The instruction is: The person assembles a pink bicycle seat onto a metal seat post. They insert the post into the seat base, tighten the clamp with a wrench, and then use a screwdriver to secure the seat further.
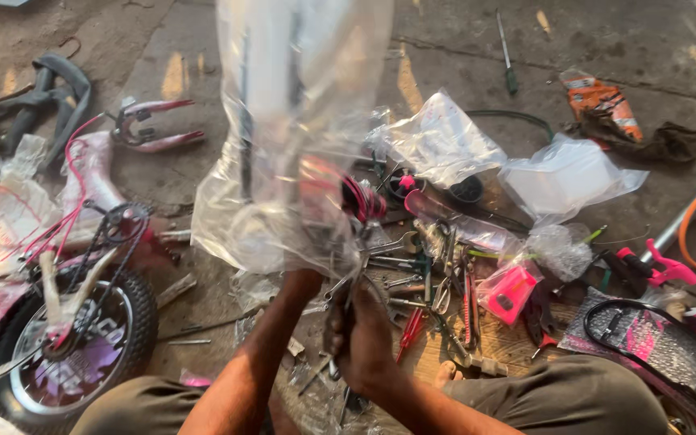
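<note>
A white and pink bicycle part in clear plastic wrap (292, 161) stands upright in front of me, blurred. My left hand (303, 283) reaches up under the wrap's lower edge and grips it; its fingers are mostly hidden by the plastic. My right hand (360, 338) is closed around a thin metal piece at the bottom end of the same part. Pink cable ends (362, 200) show through the wrap just above my hands.
A small bicycle wheel with a black tyre (66, 338) and frame lies at left. A pile of spanners and pliers (437, 282) sits right of my hands. Behind it are plastic bags (445, 141), a screwdriver (507, 56) and pink pedals (662, 266).
</note>
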